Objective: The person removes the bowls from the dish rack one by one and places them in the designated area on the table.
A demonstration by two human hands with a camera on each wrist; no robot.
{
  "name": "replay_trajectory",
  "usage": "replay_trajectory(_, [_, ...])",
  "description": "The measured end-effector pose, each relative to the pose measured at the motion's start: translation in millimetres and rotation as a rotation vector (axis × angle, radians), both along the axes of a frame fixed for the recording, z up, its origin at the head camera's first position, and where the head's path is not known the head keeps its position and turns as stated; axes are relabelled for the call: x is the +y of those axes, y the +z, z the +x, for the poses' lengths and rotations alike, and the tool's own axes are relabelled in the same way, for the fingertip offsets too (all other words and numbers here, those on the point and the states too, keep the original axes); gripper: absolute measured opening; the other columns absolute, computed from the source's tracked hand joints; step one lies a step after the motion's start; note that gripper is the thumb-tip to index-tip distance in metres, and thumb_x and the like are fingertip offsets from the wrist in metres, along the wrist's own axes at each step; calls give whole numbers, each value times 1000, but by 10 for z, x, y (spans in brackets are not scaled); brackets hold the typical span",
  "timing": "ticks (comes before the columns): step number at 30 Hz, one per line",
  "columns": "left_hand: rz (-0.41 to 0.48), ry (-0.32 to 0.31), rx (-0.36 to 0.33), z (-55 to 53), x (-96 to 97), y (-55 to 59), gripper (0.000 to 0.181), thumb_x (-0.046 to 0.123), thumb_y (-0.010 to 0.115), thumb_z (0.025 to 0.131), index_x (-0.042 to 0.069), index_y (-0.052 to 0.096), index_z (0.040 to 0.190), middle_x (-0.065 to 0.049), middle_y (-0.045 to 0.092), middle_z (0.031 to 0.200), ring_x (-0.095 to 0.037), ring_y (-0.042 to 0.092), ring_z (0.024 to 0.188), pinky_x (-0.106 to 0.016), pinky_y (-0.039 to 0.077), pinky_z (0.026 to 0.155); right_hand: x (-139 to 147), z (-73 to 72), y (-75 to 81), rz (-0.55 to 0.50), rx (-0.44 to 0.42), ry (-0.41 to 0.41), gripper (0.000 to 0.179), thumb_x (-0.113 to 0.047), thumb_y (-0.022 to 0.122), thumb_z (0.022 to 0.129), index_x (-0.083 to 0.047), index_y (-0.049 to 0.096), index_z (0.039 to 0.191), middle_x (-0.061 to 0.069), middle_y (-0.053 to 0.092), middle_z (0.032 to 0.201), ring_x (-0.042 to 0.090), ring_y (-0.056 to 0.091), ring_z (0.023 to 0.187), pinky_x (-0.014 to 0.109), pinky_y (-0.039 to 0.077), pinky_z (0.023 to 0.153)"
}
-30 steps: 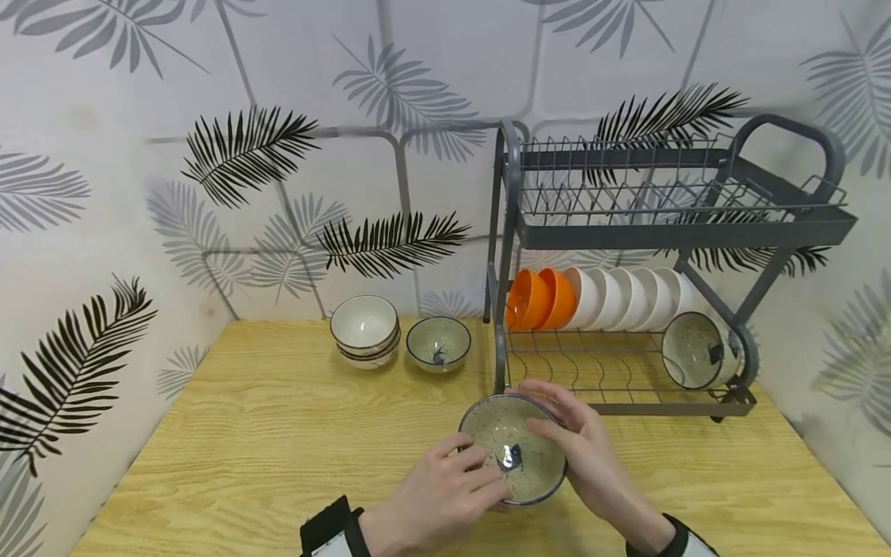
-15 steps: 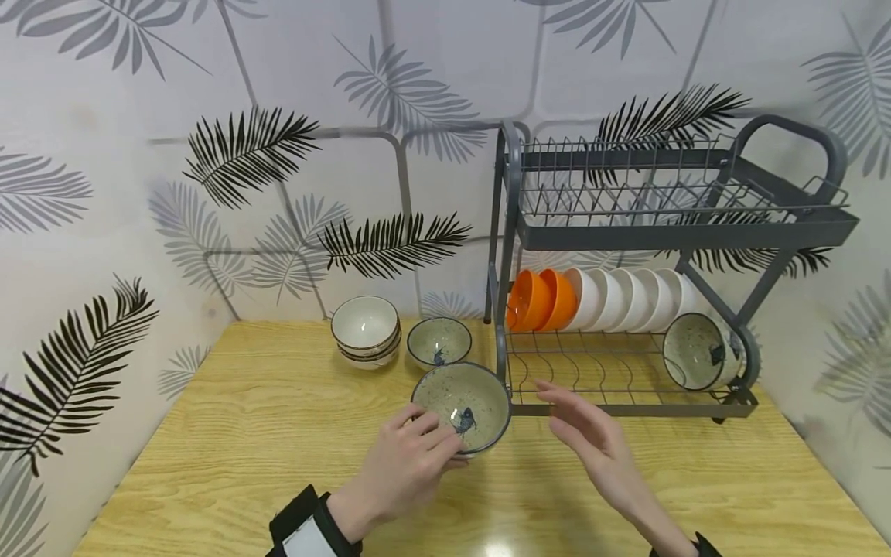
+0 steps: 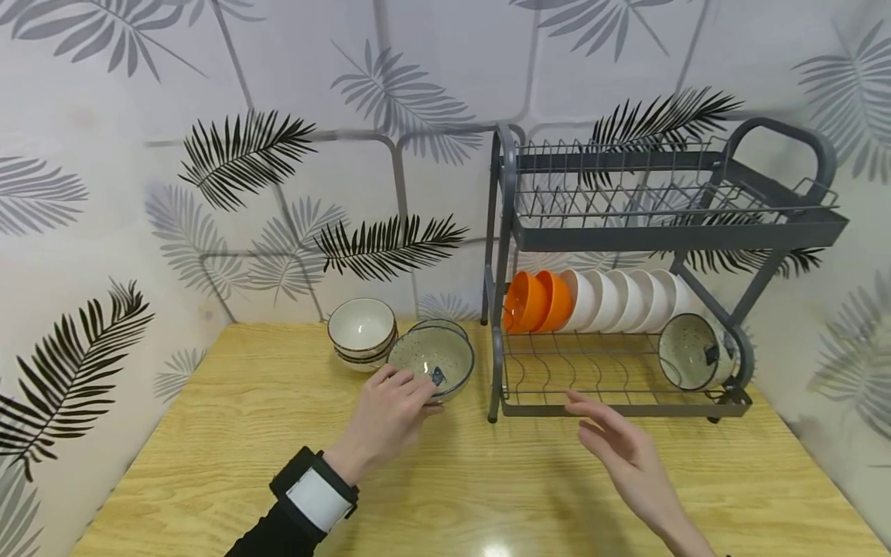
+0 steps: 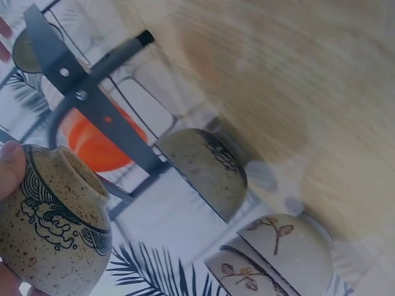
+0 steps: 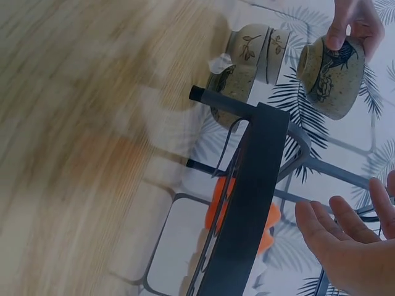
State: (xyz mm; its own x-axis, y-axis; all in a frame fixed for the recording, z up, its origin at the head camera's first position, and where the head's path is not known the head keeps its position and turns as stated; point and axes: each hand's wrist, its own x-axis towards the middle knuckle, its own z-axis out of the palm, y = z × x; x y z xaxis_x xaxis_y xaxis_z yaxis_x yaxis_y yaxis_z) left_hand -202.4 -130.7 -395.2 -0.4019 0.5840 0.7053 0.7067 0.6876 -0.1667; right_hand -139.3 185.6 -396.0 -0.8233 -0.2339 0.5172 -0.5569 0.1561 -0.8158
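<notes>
My left hand [image 3: 390,414] grips the near rim of a speckled grey-beige bowl [image 3: 435,352], thumb and fingers pinching its wall. In the left wrist view this bowl [image 4: 58,216] shows dark wave patterns on its outside and hangs above the table. Behind it in the head view stands a similar bowl [image 3: 445,325], mostly covered; the left wrist view shows that table bowl [image 4: 207,169] apart from the held one. A stack of white bowls [image 3: 362,329] with brown rims sits just to the left. My right hand [image 3: 629,460] holds nothing, fingers extended, in front of the rack.
A dark two-tier dish rack [image 3: 626,410] occupies the right side. On its lower tier stand orange bowls [image 3: 536,302], several white bowls [image 3: 619,302] and a tilted speckled bowl [image 3: 685,352]. A patterned wall [image 3: 264,62] rises behind the wooden table [image 3: 223,441].
Both hands held the bowl at first; the right hand let go. My left hand carried the bowl back and left toward the other table bowls, while the right hand moved slightly right.
</notes>
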Motion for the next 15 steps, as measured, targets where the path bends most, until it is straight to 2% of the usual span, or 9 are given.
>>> replay_trajectory(5, [14,19,-22,-190,-7,-7,13,13,75,78,12,61,79,1,67,73,-18,59,69,-35,48,63,64,35,-30,-21,-21,-17,27,12,47,95,12,56,121,-1,53,137,9,43,128,10,43,96])
replay_trajectory(9, [15,30,-49,-348,19,-3,10,11,72,79,12,62,82,-1,70,78,-19,60,72,-36,50,66,107,56,-51,-51,3,7,29,15,45,94,12,55,121,1,52,138,11,45,127,12,44,96])
replay_trajectory(15, [6,63,-77,-596,91,-20,14,11,72,80,11,59,79,-1,67,72,-19,58,68,-38,50,67,166,92,-62,-53,-17,5,30,15,43,96,11,55,123,0,50,140,11,45,127,12,46,95])
